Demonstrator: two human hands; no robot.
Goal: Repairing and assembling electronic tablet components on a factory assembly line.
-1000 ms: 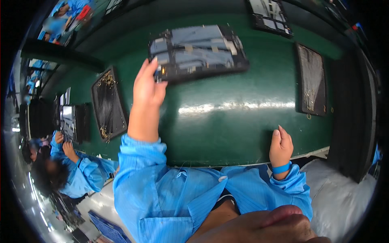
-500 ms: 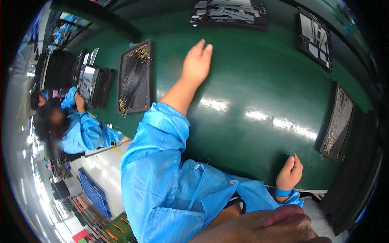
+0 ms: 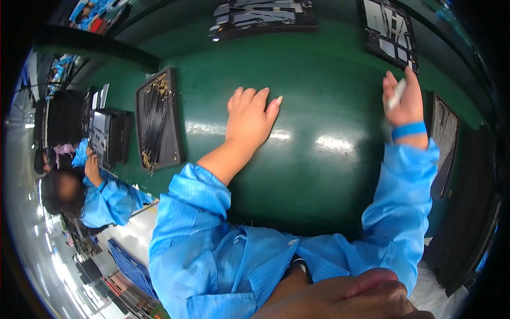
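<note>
My left hand (image 3: 248,118) hovers over or lies on the green table (image 3: 287,186), and I cannot tell which. Its fingers are spread, with nothing in them. At the right, my right hand (image 3: 408,103) is raised with the palm partly turned up. A small whitish, elongated thing (image 3: 396,94) sits in its curled fingers, too blurred to name. Just beyond its fingertips is a flat black device frame (image 3: 391,33) with pale panels. A dark tray (image 3: 445,130) of thin grey cables lies to the right, partly hidden behind my right forearm.
On the left stands a dark tray (image 3: 171,114) of black cables with gold-coloured ends. Stacked black device frames (image 3: 265,16) lie at the far edge. A co-worker in blue (image 3: 109,199) sits at the left beside another stack (image 3: 106,135). A dark beam (image 3: 95,50) crosses the upper left.
My right hand has gone from the table's near edge up to the far right, now with the whitish thing. My left hand has drawn nearer and spread its fingers. The view has shifted slightly.
</note>
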